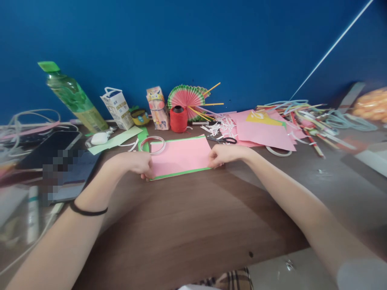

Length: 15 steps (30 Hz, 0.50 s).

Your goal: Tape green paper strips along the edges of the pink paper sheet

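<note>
A pink sheet of paper [181, 157] with green strips along its near and far edges lies on the desk in front of me. My left hand [141, 164] pinches its near left corner, and my right hand [218, 155] grips the right edge close to the near corner. Both hands are closed on the paper. A roll of tape [163, 145] rests on the sheet's far left corner, over a green paper strip [143, 139]. Scissors [228, 140] with dark handles lie just beyond my right hand.
Along the blue wall stand a green bottle [74, 96], a milk carton [116, 108], a small decorated box [158, 108], a red thread spool [178, 120] and a folded paper fan [186, 98]. Pink sheets [263, 135] and loose sticks and strips [308, 121] are piled at right. A tablet [75, 175] lies at left.
</note>
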Each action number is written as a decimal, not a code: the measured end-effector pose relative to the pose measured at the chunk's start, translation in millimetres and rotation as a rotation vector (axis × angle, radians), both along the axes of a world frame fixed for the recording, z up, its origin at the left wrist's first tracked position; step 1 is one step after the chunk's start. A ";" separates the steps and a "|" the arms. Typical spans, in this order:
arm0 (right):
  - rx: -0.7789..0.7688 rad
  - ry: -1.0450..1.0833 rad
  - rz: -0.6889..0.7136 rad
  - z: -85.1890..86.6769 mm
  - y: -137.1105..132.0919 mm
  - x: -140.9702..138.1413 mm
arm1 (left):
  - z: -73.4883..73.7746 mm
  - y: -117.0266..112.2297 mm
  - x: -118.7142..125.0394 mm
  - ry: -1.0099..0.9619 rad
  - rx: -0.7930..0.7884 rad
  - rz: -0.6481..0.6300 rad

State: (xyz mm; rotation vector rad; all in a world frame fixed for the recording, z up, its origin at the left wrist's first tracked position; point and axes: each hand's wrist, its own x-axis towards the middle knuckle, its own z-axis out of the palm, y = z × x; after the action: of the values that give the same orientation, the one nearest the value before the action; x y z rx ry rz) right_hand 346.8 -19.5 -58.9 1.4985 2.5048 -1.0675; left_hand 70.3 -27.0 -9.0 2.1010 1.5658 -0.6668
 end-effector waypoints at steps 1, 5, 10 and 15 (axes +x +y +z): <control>-0.001 0.003 -0.001 0.1 0.0 -0.1 | 0.1 0.1 -0.2 0.001 0.001 0.005; 0.004 -0.007 -0.005 2.5 -0.3 -0.8 | 1.9 0.0 -0.9 0.028 -0.009 -0.002; -0.004 0.004 -0.003 2.8 -0.7 -0.7 | 7.6 -3.1 -3.7 0.090 0.025 0.008; -0.003 0.014 0.012 -0.1 1.1 -0.2 | 18.1 -7.1 -1.5 0.007 0.146 -0.010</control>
State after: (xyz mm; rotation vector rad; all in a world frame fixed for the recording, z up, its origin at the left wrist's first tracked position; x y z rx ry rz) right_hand 346.5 -18.5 -59.0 1.4785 2.5169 -1.0835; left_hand 68.8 -34.1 9.1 2.2149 1.6540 -0.5788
